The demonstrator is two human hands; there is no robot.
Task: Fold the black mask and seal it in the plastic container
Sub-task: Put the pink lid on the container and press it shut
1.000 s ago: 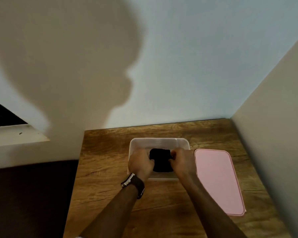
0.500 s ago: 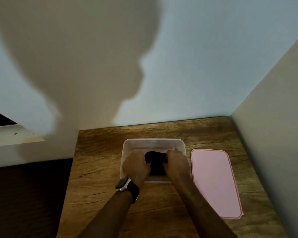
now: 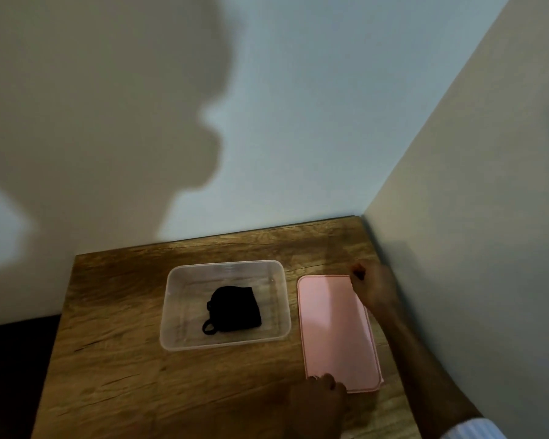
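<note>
head view: the black mask (image 3: 234, 308), folded, lies on the floor of the clear plastic container (image 3: 175, 342), near its middle, ear loops toward the left. the container stands open on the wooden table (image 3: 114, 327). the pink lid (image 3: 336, 331) lies flat on the table just right of the container, not touching it. the right hand (image 3: 373, 288) pinches the far right corner of the lid, fingers curled closed on its edge. the left hand (image 3: 317, 403) rests at the near left corner, fingertips (image 3: 325, 379) on the rim; whether it grips cannot be told. a striped sleeve (image 3: 476, 430) shows at lower right.
</note>
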